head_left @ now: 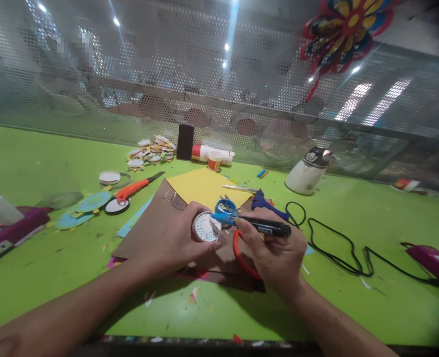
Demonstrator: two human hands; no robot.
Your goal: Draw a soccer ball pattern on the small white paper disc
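My left hand is closed around a small white round paper disc with a segmented pattern, held above a brown sheet. My right hand grips a black pen-shaped tool with a blue tip, and the tip touches the disc's right edge. A red ring lies under my right hand. Just behind the disc sits a small blue round piece. A yellow sheet lies on the brown one.
Orange-handled scissors, paper circles and a stack of cut rings lie left. A black block, glue tube, white jug, black cable and purple devices ring the green table. Mesh wall behind.
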